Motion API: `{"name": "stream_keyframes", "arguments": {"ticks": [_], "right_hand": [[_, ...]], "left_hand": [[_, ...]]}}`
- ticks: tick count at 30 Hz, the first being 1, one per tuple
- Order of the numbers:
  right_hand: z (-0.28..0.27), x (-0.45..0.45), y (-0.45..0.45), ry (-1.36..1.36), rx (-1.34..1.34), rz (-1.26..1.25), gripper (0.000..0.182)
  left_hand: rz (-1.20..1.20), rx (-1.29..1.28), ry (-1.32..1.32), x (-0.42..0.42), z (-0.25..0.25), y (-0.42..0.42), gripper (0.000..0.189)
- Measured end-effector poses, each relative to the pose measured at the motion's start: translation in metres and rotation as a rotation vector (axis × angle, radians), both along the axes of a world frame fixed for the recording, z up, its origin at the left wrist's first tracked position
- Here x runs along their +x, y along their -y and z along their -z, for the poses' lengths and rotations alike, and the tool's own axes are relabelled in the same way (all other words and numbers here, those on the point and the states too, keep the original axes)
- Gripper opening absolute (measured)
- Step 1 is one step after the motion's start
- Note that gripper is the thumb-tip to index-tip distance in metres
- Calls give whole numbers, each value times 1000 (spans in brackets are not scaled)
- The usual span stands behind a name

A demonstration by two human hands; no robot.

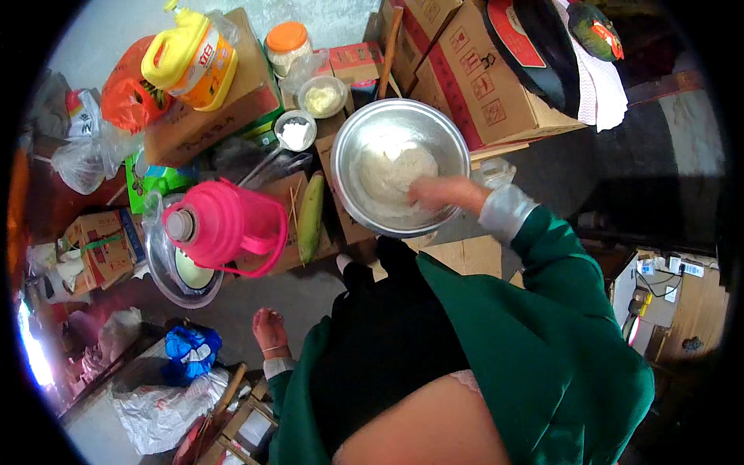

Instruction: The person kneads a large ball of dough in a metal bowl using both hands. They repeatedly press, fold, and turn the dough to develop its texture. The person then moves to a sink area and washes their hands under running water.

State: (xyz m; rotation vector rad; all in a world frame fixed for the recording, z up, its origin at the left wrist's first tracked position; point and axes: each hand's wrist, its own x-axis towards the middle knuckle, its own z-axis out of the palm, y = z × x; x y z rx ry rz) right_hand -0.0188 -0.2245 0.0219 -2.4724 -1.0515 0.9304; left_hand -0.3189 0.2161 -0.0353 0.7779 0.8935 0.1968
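Observation:
A shiny metal bowl [347, 192] stands before me with pale flour or dough [401, 168] in it. My right hand [444, 193] reaches in over its right rim, fingers at the pale mass. That hand is blurred, so whether it grips any of it is unclear. My left hand [270, 331] hangs low at my side, away from the bowl, with curled fingers and no object visible in it. Left of the bowl lies a long green vegetable [312, 218]. Beyond it stands a pink thermos jug [226, 224] with a grey stopper.
Behind the bowl are a small bowl of pale yellow contents [323, 100], a ladle with white powder [294, 133] and an orange-lidded jar [288, 46]. A yellow detergent jug [192, 61] rests on a cardboard box [203, 136]. Stacked cartons [465, 75] rise at the back right.

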Motion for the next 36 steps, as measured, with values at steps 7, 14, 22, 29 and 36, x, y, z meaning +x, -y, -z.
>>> {"name": "stream_keyframes", "arguments": {"ticks": [7, 14, 22, 29, 36], "right_hand": [[1, 48, 22, 286, -302, 402, 19], [-27, -9, -57, -41, 165, 239, 42], [-17, 47, 32, 290, -314, 42, 20], [-86, 20, 6, 496, 180, 493, 34], [-13, -17, -5, 747, -57, 293, 44]], "left_hand": [[13, -25, -27, -3, -2, 0, 5], [-3, -40, -16, -22, 18, -7, 3], [114, -20, 58, -4, 8, 2, 4], [152, -38, 60, 3, 1, 20, 11], [125, -58, 77, 34, 0, 31, 14]]}}
